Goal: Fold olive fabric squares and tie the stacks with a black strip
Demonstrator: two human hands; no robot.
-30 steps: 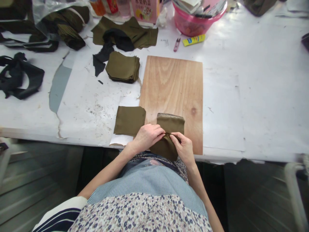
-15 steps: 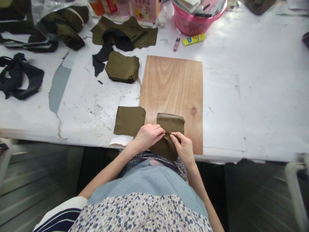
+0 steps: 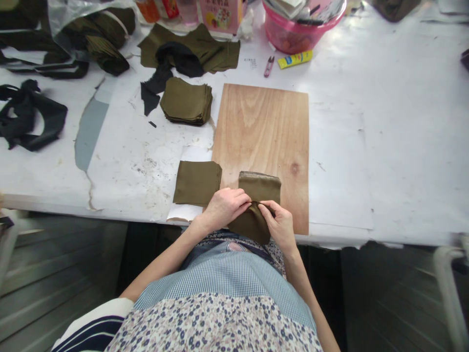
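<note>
An olive-brown fabric piece (image 3: 252,226) is pinched along its upper edge between my left hand (image 3: 227,204) and my right hand (image 3: 280,222). Both hands are closed on it, and its lower part hangs over the table's front edge. Just beyond my fingers, another olive fabric piece (image 3: 259,186) with a pale far edge lies on the wooden board (image 3: 262,132). Left of the board, close to my left hand, sits a flat stack of olive pieces (image 3: 197,183). My fingertips partly hide the pinched edge.
A second stack of olive pieces (image 3: 186,101) lies farther back, near dark fabric scraps (image 3: 161,80). Pink thread snips (image 3: 269,66) and a yellow tube (image 3: 295,59) are in front of a pink basket (image 3: 293,36). Black strips (image 3: 44,120) lie at the left.
</note>
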